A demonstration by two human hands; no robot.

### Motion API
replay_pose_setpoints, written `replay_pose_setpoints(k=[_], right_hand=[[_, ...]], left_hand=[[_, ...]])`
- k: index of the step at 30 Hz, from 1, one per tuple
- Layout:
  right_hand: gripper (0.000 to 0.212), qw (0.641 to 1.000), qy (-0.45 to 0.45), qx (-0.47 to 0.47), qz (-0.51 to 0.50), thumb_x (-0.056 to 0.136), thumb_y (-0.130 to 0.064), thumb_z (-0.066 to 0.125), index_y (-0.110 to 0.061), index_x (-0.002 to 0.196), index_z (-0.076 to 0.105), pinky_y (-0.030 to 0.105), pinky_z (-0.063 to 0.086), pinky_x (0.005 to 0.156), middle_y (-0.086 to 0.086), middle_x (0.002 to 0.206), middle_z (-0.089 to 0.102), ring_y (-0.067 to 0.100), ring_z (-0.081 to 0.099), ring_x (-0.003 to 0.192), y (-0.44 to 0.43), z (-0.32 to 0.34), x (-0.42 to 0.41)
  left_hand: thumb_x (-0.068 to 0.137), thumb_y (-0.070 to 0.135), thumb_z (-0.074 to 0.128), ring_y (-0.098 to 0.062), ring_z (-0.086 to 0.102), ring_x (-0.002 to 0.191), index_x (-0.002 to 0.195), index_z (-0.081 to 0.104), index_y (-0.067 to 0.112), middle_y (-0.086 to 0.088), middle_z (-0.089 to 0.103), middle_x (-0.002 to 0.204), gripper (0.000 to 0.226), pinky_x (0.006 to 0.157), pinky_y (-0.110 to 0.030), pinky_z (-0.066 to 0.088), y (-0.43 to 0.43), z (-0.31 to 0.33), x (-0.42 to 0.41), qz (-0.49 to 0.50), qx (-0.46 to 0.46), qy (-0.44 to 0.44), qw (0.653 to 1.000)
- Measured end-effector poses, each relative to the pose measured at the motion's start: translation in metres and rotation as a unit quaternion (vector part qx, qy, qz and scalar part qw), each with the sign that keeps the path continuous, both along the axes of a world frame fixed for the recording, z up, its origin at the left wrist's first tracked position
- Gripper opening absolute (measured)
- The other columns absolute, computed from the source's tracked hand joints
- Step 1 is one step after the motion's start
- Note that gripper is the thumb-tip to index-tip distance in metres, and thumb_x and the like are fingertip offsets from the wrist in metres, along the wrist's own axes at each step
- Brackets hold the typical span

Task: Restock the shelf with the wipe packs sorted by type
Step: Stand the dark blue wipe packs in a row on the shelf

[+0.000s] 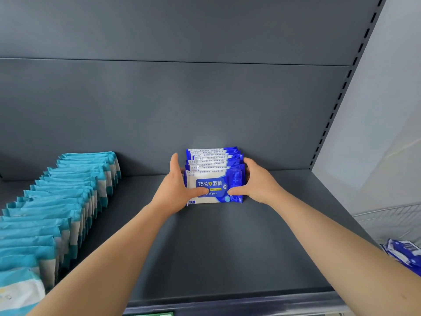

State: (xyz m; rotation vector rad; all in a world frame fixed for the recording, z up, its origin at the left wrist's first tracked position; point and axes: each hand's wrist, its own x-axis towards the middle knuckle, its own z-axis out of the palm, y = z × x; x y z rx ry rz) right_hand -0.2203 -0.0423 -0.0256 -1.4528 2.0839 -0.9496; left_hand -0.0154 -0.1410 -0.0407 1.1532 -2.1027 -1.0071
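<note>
Closest to me are my two bare forearms, reaching out over the front lip of the dark grey shelf [227, 258]. At my lower left a white-fronted pack [18, 290] lies at the near end of a long row of teal wipe packs [57, 201], which stand on edge one behind the other and run along the shelf's left side towards the back panel [182, 99].

Further in, near the back and right of centre, stand the blue alcohol wipe packs [214, 174], upright on the shelf in a short row, the front one facing me with "75%" and "Wipes" on its label. My left hand [175, 185] is on the row's left side, fingers up along the ends of the packs and thumb laid across the front face. My right hand [255, 181] is wrapped round the right end, fingers curled behind it and thumb on the front. So my grip is clamped on this row from both sides. The blue row sits well apart from the teal one.

At the right edge a slotted upright [341, 92] meets a pale wall [387, 110]. Below it a wire basket [391, 215] holds more blue packs [405, 252].
</note>
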Motion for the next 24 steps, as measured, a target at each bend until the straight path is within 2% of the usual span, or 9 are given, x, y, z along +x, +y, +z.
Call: replay_pose_setpoints(k=[3, 6, 10, 12, 14, 17, 19, 22, 24], right_hand=[[0.090, 1.000, 0.008, -0.006, 0.008, 0.063, -0.027, 0.085, -0.027, 0.139, 0.037, 0.024, 0.048, 0.081, -0.016, 0.122, 0.058, 0.006, 0.057, 0.105, 0.000, 0.001, 0.002], [0.084, 1.000, -0.011, -0.004, 0.001, 0.064, -0.027, 0.085, -0.028, 0.136, 0.040, 0.028, 0.052, 0.085, -0.015, 0.121, 0.060, 0.004, 0.059, 0.106, 0.004, -0.001, -0.003], [0.072, 1.000, -0.009, 0.005, -0.001, 0.069, -0.024, 0.081, -0.024, 0.132, 0.046, 0.033, 0.054, 0.087, -0.010, 0.118, 0.064, 0.005, 0.063, 0.101, 0.009, -0.007, -0.007], [0.067, 1.000, 0.006, 0.012, -0.002, 0.072, -0.025, 0.079, -0.023, 0.130, 0.046, 0.036, 0.054, 0.089, -0.008, 0.122, 0.063, 0.008, 0.062, 0.104, 0.009, -0.007, -0.004], [0.065, 0.999, 0.019, 0.025, -0.004, 0.073, -0.027, 0.078, -0.022, 0.130, 0.046, 0.036, 0.052, 0.091, -0.006, 0.125, 0.061, 0.010, 0.060, 0.107, 0.012, -0.004, -0.002], [0.078, 0.995, 0.074, 0.058, -0.015, 0.075, -0.035, 0.076, -0.018, 0.141, 0.037, 0.037, 0.045, 0.101, -0.001, 0.140, 0.049, 0.015, 0.049, 0.124, 0.024, -0.001, -0.003], [0.084, 0.991, 0.118, 0.064, -0.024, 0.078, -0.040, 0.072, -0.016, 0.147, 0.030, 0.036, 0.039, 0.106, 0.001, 0.148, 0.040, 0.016, 0.041, 0.133, 0.036, 0.002, -0.003], [0.074, 0.983, 0.176, 0.054, -0.017, 0.085, -0.045, 0.064, -0.017, 0.146, 0.034, 0.031, 0.033, 0.109, -0.002, 0.152, 0.035, 0.014, 0.035, 0.136, 0.058, 0.010, -0.004], [0.067, 0.975, 0.214, 0.048, -0.018, 0.090, -0.046, 0.058, -0.018, 0.146, 0.035, 0.029, 0.031, 0.109, -0.004, 0.153, 0.032, 0.013, 0.036, 0.136, 0.077, 0.017, -0.007]], left_hand=[[0.076, 0.030, 0.080, -0.005, 0.055, 0.094, 0.151, 0.006, 0.016, 0.018, 0.048, 0.119, 0.106, 0.072, -0.018, 0.044, 0.000, 0.000, -0.001, 0.008, 0.004, 0.012, 1.000], [0.079, 0.034, 0.076, -0.006, 0.060, 0.101, 0.144, 0.022, 0.021, 0.014, 0.057, 0.126, 0.085, 0.079, -0.020, 0.044, 0.003, -0.006, 0.002, -0.038, 0.020, -0.018, 0.999], [0.076, 0.035, 0.078, -0.004, 0.057, 0.110, 0.140, 0.027, 0.028, 0.018, 0.054, 0.127, 0.082, 0.093, -0.027, 0.046, 0.004, -0.012, 0.004, -0.070, 0.020, -0.033, 0.997], [0.075, 0.037, 0.079, -0.007, 0.058, 0.109, 0.136, 0.031, 0.028, 0.017, 0.054, 0.127, 0.078, 0.092, -0.029, 0.047, 0.006, -0.010, 0.003, -0.053, 0.016, -0.033, 0.998], [0.075, 0.035, 0.079, -0.006, 0.058, 0.103, 0.133, 0.035, 0.026, 0.015, 0.056, 0.123, 0.073, 0.082, -0.023, 0.046, 0.009, -0.007, 0.003, -0.039, 0.013, -0.031, 0.999], [0.076, 0.035, 0.079, -0.005, 0.060, 0.098, 0.127, 0.037, 0.026, 0.015, 0.058, 0.120, 0.067, 0.076, -0.021, 0.047, 0.014, -0.002, 0.006, -0.025, 0.012, -0.041, 0.999], [0.075, 0.038, 0.078, -0.011, 0.058, 0.107, 0.124, 0.039, 0.025, 0.009, 0.056, 0.126, 0.064, 0.085, -0.030, 0.049, 0.020, 0.002, 0.008, 0.000, -0.034, -0.061, 0.998], [0.079, 0.039, 0.072, -0.025, 0.045, 0.125, 0.136, 0.039, 0.014, -0.003, 0.046, 0.139, 0.071, 0.102, -0.038, 0.037, 0.030, 0.009, 0.004, 0.057, -0.195, -0.118, 0.972], [0.081, 0.036, 0.070, -0.031, 0.045, 0.126, 0.135, 0.046, 0.009, -0.009, 0.048, 0.139, 0.065, 0.105, -0.041, 0.034, 0.045, 0.015, -0.006, 0.053, -0.275, -0.125, 0.952]])
